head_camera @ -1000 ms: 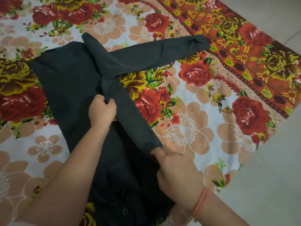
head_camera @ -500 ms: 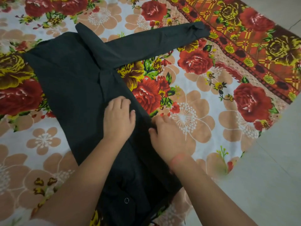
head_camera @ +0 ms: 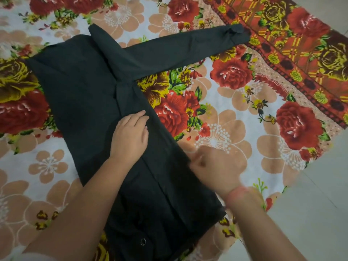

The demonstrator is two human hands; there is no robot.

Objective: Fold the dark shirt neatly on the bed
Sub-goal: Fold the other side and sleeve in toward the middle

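**Item:** The dark shirt (head_camera: 84,87) is lying flat on the bed (head_camera: 235,119), its body running from the upper left toward me. One folded sleeve (head_camera: 150,129) is lying down along the body's right edge. The other sleeve (head_camera: 178,48) is stretching across the floral sheet toward the upper right and is not yet folded in. The two are overlapping near the top of the body.

**Hands:** I am pressing my left hand (head_camera: 130,136) flat on the folded sleeve, fingers straight, about midway down the body. My right hand (head_camera: 214,164) is sitting at the shirt's right edge, touching or just beside the cloth. It is blurred, so I cannot tell whether it is pinching the edge or lying loose.

**Judgement:** The fold is partly done.

**Risks:**
- The cloth is looking soft and limp. Lifting my left hand before the crease sets could let the folded sleeve slide off line.
- Tugging at the right edge could drag the body askew and bunch the layers.
- Bringing the outstretched sleeve in carelessly could trap a ridge where the sleeves are overlapping.
- The floor (head_camera: 320,213) is lying just beside the sheet's edge, so a loose cuff could trail onto it.
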